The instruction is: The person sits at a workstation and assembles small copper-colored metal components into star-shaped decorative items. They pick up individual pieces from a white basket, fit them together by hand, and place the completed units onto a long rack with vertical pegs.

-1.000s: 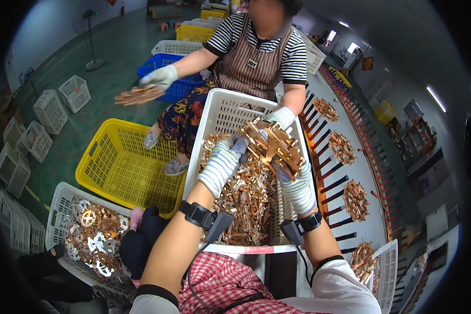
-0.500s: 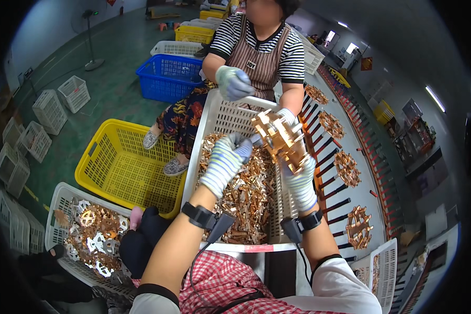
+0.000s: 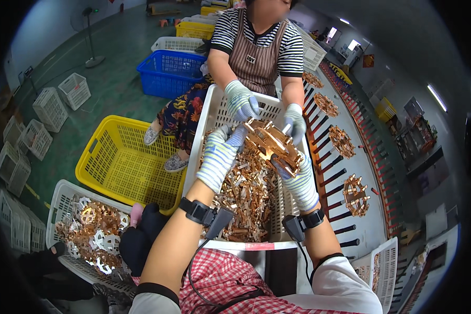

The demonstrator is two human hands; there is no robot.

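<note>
Over the white crate (image 3: 194,162), a copper-coloured wheel-shaped metal part (image 3: 271,142) with small blocks along its rim is held up at a tilt. My right hand (image 3: 300,183), in a striped glove, grips its lower right edge. At the part's left edge is my left hand (image 3: 217,157), also gloved, its thumb and fingers pinched together; what lies between them is hidden. A co-worker's gloved hands (image 3: 240,102) reach in at the part's far side. Beneath, the crate is heaped with small copper-coloured metal pieces (image 3: 246,201).
Right of the crate runs a conveyor (image 3: 369,201) with dark rods, carrying several copper wheel parts (image 3: 356,195). Left stand a yellow crate (image 3: 123,180), a blue crate (image 3: 167,78) and a white crate (image 3: 63,209) of wheel parts. A co-worker (image 3: 254,57) sits opposite.
The wheel part has dropped slightly and tilted differently. The co-worker's raised hand has come down to its far edge. Wheel parts on the conveyor have shifted.
</note>
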